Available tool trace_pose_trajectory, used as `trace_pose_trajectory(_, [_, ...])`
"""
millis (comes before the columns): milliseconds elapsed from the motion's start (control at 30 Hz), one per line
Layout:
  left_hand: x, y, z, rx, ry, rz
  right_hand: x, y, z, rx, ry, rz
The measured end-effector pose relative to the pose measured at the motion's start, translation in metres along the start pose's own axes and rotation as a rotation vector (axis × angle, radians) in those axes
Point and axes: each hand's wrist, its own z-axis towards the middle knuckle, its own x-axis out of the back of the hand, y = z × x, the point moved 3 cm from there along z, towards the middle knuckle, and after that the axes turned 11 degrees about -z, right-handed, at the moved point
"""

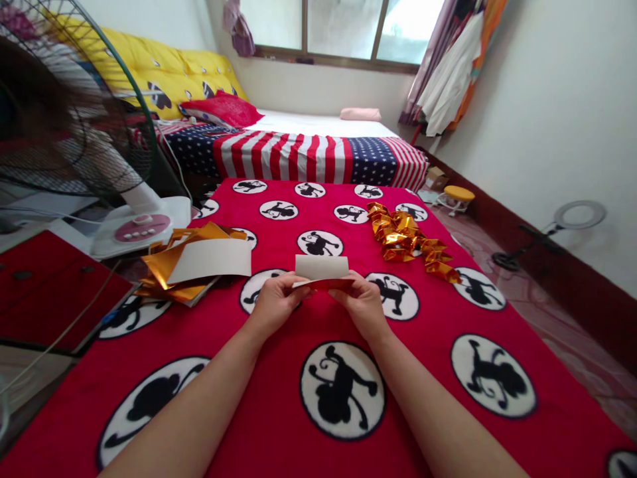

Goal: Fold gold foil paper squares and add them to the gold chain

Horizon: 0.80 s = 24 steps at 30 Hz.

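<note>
Between my two hands is a small sheet of foil paper (322,267), its pale side facing me and its near edge bent up in a fold. My left hand (279,302) pinches the left end of the fold, thumb in front. At the right end, my right hand (359,302) grips it the same way. To the left lies a loose stack of gold foil sheets (162,265), with a white-backed sheet (213,259) on top. Folded gold foil pieces (398,232) lie in a cluster at the far right of the red cloth.
A red cloth with monkey prints (279,411) covers the surface under my hands. An electric fan (144,226) stands at the left beside the foil stack. Beyond is a bed with a striped cover (283,156). A yellow stool (458,194) and a ring light (580,216) stand at the right.
</note>
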Motion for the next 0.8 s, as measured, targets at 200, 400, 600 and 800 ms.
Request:
trace_pose_trajectory(200, [0.000,0.009,-0.002,-0.045,-0.033,0.109,0.000,-0.001,0.000,0.007,-0.012,-0.058])
trace_pose_trajectory(400, [0.003,0.011,-0.001,-0.093,0.055,0.246,0.000,-0.009,0.000,0.038,-0.052,-0.120])
trace_pose_trajectory(600, [0.002,0.000,0.000,0.050,0.134,-0.044,0.002,-0.005,0.000,0.007,0.012,-0.155])
trace_pose_trajectory(800, [0.003,-0.007,0.002,0.072,0.178,-0.241,0.001,-0.001,-0.002,-0.021,0.022,-0.100])
